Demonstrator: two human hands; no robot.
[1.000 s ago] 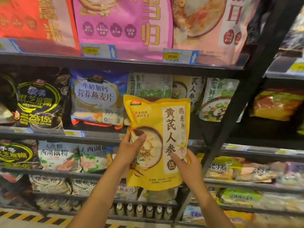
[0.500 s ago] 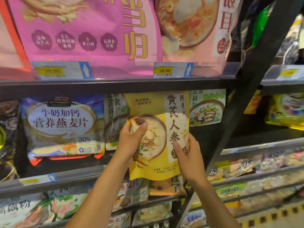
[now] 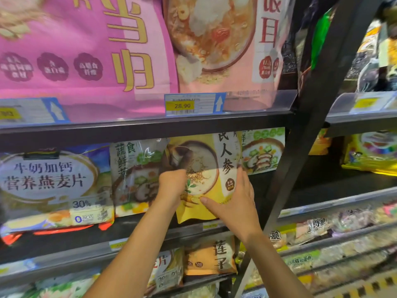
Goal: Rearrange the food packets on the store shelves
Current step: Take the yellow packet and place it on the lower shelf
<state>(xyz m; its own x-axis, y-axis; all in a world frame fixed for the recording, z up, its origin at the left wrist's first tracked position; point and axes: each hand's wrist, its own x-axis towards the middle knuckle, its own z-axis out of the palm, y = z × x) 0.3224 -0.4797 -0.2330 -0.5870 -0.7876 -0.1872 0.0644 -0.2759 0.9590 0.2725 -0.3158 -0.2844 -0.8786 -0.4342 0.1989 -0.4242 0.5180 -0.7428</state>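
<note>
- A person stands close to a set of store shelves, both bare arms reaching up and forward; the view looks along the forearms to the hands.
- Between the two hands is a yellow packet [image 3: 206,177] printed with a bowl of porridge; it stands upright on the middle shelf [image 3: 137,229], its top edge tucked under the shelf above, its bottom edge just above the shelf lip.
- The left hand [image 3: 171,186] is curled against the packet's left edge, fingers bent and closed on the side of the bag; it appears to pinch that edge so the bag stays upright.
- The right hand [image 3: 234,198] lies flatter on the lower right of the packet, fingers spread, thumb pointing left across the front; it seems to press and hold the bag, probably to guide it back into its slot.
- Just left of the left hand stands a green-and-white vegetable packet [image 3: 137,177], touching or slightly overlapping the yellow one; further left is a blue oat packet [image 3: 53,186].
- Just beyond the right hand's fingertips stands another vegetable packet [image 3: 263,151], partly hidden behind the yellow one; the yellow bag is being fitted into the gap between these neighbours.
- Above the hands, on the upper shelf, sit a large pink packet [image 3: 96,50] and a price tag [image 3: 194,104]; below the wrists, an orange packet [image 3: 211,255] rests on a lower shelf.
- Judging by its position, the packet is almost seated; a final push inward looks to be what remains.
</note>
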